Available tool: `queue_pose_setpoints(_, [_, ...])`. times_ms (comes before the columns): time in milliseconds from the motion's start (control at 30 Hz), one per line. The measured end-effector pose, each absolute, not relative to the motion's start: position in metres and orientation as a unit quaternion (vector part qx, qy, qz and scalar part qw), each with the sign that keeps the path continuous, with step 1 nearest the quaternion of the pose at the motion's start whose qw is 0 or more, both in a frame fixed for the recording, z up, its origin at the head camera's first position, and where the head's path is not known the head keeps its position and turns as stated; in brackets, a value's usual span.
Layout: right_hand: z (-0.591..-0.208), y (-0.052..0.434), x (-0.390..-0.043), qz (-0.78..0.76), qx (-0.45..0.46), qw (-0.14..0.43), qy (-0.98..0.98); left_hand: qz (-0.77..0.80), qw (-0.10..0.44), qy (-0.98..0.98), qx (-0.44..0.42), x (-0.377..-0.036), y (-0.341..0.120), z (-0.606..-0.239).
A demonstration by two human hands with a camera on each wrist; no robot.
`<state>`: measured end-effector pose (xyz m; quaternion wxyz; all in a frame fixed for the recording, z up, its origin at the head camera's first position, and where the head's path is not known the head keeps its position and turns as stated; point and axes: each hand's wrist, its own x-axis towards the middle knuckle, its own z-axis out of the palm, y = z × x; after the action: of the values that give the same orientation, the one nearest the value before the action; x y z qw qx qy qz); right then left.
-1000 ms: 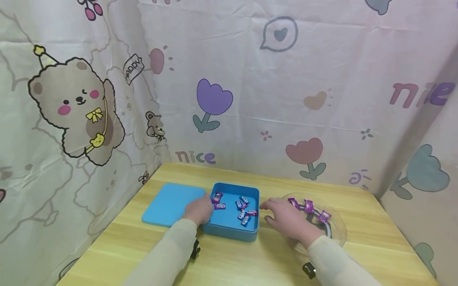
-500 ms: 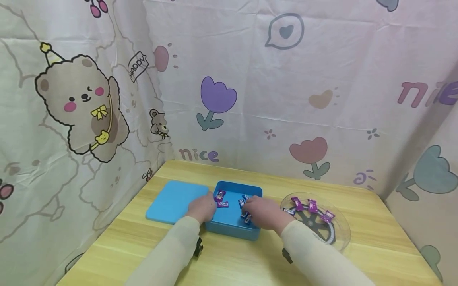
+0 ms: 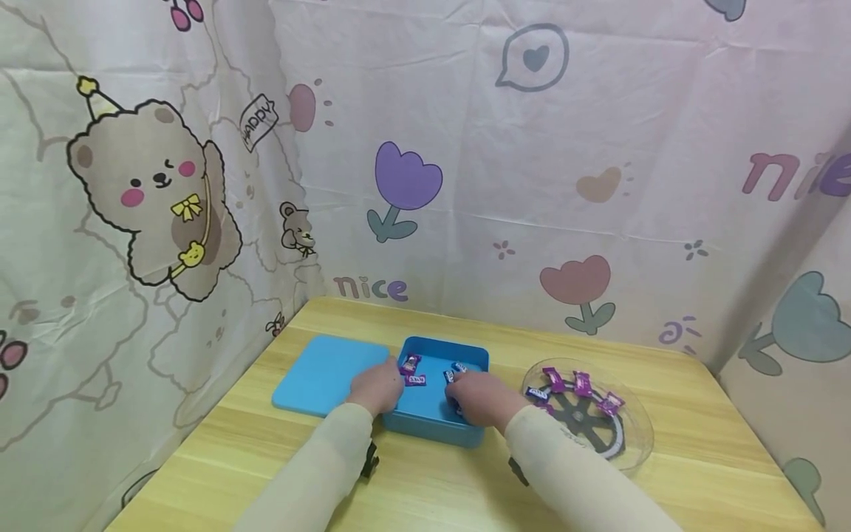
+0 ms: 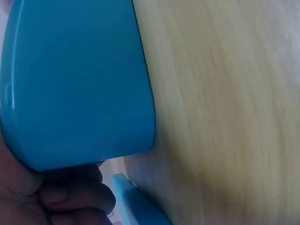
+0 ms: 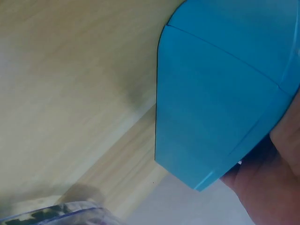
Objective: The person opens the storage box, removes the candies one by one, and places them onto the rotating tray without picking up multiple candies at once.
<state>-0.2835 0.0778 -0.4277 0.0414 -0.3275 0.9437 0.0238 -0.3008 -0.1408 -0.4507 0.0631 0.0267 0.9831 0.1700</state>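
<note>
While my left hand (image 3: 376,386) grips the blue box (image 3: 435,425) at its left wall, my right hand (image 3: 480,397) reaches among its candies (image 3: 414,380), grasp hidden; they look light, crinkly, best pinched mid-wrapper.

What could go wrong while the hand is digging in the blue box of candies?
The right hand reaches inside the blue box among the candies, so it might flick one out onto the table. The right sleeve lies close to the clear plate and could nudge it.
</note>
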Motion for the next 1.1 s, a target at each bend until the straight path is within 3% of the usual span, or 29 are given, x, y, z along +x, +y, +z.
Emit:
queue_pose_setpoints(733, [-0.435, 0.077, -0.289, -0.026, -0.293, 0.070, 0.953, 0.180, 0.070, 0.981, 0.020, -0.299, -0.141, -0.454])
queue_pose_setpoints(1100, [-0.415, 0.096, -0.287, -0.106, -0.298, -0.051, 0.947, 0.178, 0.068, 0.981, 0.026, -0.301, -0.140, -0.450])
